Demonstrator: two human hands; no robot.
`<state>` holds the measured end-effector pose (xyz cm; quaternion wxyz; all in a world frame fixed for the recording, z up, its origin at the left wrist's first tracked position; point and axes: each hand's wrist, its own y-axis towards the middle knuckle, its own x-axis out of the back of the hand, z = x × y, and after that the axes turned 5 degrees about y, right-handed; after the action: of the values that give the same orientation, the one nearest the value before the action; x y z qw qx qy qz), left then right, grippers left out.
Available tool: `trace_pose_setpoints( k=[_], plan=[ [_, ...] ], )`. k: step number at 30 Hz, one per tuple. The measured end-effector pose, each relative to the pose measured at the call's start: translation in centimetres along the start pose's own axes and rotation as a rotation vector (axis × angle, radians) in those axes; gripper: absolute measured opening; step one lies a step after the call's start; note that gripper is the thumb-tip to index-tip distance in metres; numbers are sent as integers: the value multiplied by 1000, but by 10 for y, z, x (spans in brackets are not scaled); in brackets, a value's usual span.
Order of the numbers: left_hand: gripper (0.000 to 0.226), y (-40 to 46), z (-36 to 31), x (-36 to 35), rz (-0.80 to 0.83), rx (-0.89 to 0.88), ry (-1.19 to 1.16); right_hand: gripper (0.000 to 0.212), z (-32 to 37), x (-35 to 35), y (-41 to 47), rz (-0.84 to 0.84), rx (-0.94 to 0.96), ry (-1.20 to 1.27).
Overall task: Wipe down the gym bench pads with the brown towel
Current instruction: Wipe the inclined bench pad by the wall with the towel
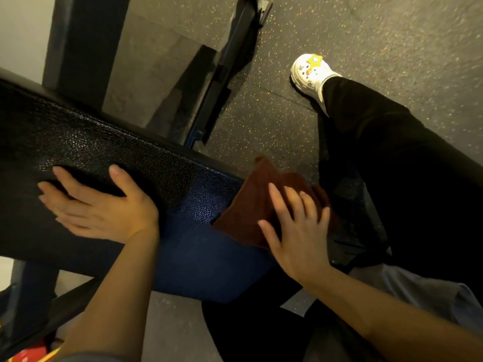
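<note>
While right hand presses flat, fingers spread, on towel at pad end, wiping step looks underway; left hand lies open, bracing pad beside it, gripping nothing; next: sweep towel toward left hand, keeping palm pressure

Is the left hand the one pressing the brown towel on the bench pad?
No, the right hand lies flat on the brown towel; the left hand rests bare on the bench pad.
</note>
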<state>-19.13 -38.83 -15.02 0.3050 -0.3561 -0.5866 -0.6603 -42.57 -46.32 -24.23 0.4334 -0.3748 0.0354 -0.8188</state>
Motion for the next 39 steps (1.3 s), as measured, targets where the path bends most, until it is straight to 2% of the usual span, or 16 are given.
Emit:
trace_pose_setpoints(
  k=[5, 11, 16, 22, 26, 30, 33, 39],
  plan=[
    [77, -1, 1, -8, 38, 16, 24, 65, -12, -2, -5, 20, -119, 148],
    [80, -2, -1, -4, 14, 27, 6, 58, 3, -7, 2, -48, -141, 54],
    [77, -2, -5, -1, -16, 16, 2, 56, 31, -3, 23, -121, 2, 46],
    [75, -1, -6, -1, -20, 3, -19, 56, 116, 1, 67, -203, 247, 107],
    [81, -1, -4, 0, -33, -8, -19, 56, 85, -1, 56, -181, 353, 53],
    [81, -1, -6, -1, -39, -5, -39, 56, 16, -2, 19, -139, 183, -59],
    [77, 0, -5, -3, -50, -4, -35, 57, -16, -2, -2, -88, 42, -32],
    [70, -2, -3, -3, -42, -1, -49, 58, -7, -4, -9, -98, -59, 16]
  ],
)
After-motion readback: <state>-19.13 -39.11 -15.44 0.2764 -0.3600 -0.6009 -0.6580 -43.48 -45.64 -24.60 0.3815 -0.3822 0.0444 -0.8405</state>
